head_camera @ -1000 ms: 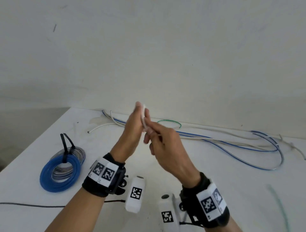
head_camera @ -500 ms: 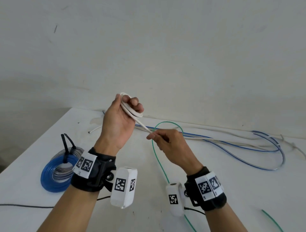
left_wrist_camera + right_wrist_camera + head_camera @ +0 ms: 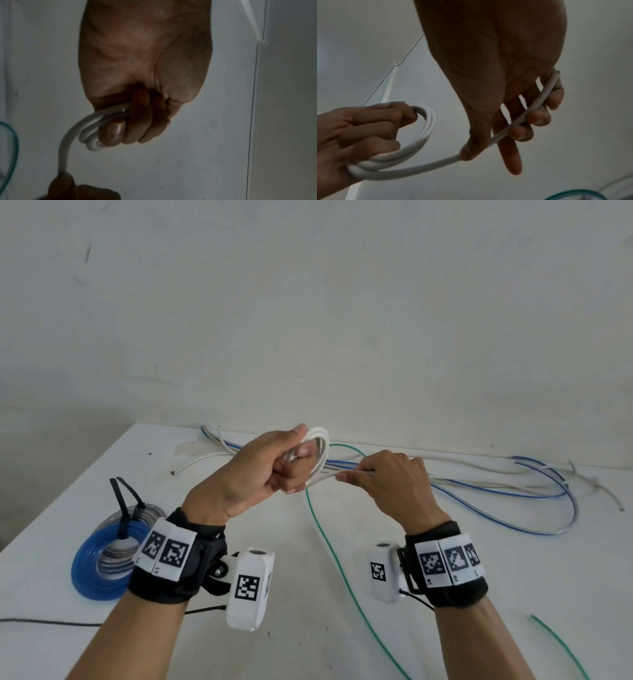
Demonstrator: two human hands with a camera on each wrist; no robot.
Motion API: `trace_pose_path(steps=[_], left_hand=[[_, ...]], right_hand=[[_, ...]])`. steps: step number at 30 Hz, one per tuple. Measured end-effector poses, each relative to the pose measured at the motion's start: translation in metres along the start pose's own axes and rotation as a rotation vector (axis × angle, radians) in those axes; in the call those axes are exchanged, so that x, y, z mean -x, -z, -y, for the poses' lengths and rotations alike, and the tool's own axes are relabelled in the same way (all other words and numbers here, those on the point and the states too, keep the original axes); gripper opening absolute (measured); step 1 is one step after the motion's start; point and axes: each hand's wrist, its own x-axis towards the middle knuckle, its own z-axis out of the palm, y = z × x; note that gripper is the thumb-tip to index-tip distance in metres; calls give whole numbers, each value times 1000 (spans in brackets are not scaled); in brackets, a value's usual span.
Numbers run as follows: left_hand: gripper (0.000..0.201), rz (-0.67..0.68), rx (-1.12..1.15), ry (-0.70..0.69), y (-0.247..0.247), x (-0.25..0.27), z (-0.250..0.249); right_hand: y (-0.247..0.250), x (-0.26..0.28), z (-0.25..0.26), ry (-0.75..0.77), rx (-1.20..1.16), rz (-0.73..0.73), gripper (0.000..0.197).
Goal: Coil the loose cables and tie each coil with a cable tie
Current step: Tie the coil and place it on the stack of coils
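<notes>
Between both hands, left hand [image 3: 270, 470] grips the white cable [image 3: 320, 455] coil, right hand [image 3: 390, 484] pinches its tail.

I see a white table [image 3: 513, 570] standing against a plain pale wall [image 3: 342, 320]. A thin black cord [image 3: 51, 622] lies across the table's near left part. High on the left, the wall bears a short dark scuff [image 3: 88, 254].

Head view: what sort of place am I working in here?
Likely a plain workbench for cable sorting, not a home: a bare white table against a bare white wall, loose blue cables strewn on it, and a blue coil already tied.
</notes>
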Motion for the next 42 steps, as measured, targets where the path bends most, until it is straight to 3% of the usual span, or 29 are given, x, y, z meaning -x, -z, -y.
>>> trace_pose_path(steps=[2, 4, 7, 9, 14, 20, 22, 25, 28, 32, 35, 38, 42], left_hand=[[36, 28, -157, 1, -3, 2, -1], [36, 8, -286, 6, -7, 3, -1], [40, -84, -407, 35, -13, -2, 4], [39, -170, -442, 29, -16, -7, 8], [48, -340, -464, -57, -20, -9, 9], [58, -422, -552, -83, -21, -9, 11], [53, -437, -530, -117, -23, -9, 12], [43, -479, -443, -131, -24, -7, 8], [48, -492, -461, -75, -27, -9, 9], [73, -479, -585, -13, -30, -12, 11], [66, -479, -482, -29, -22, -6, 4], [59, -343, -329, 8, -19, -2, -2], [61, -332, -340, 53, -22, -2, -1]], right_hand=[[2, 1, 2, -107, -14, -65, 65], [3, 4, 4, -152, -121, -155, 54], [5, 2, 8, -89, -483, -237, 34], [6, 4, 19, -25, -712, -289, 30], [2, 28, 65, 149, -973, -168, 28], [0, 34, 76, 113, -1216, -200, 21], [-2, 34, 75, 128, -1191, -212, 22], [-4, 30, 70, 187, -921, -254, 20], [-5, 28, 65, 156, -805, -284, 28], [-8, 24, 56, 201, -754, -290, 28], [6, 20, 44, 298, -791, -302, 22], [12, 21, 42, 433, -859, -173, 38], [13, 19, 38, 387, -897, -90, 35]])
